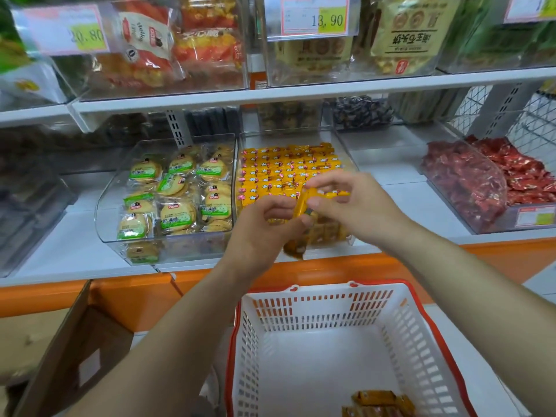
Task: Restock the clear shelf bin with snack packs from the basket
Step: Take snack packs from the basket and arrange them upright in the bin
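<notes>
A clear shelf bin (343,145) on the middle shelf holds neat rows of small yellow snack packs (288,167). Over its front part, my left hand (264,224) and my right hand (352,203) meet, both gripping a few yellow-orange snack packs (304,206). Below me stands a white basket with a red rim (316,305). Several orange snack packs (379,403) lie at its bottom near corner.
A clear bin of green-labelled round biscuits (174,194) sits left of the yellow bin. A bin of red packs (481,179) stands at the right. The upper shelf (270,94) overhangs with more bins and price tags. An open cardboard box (75,341) is at lower left.
</notes>
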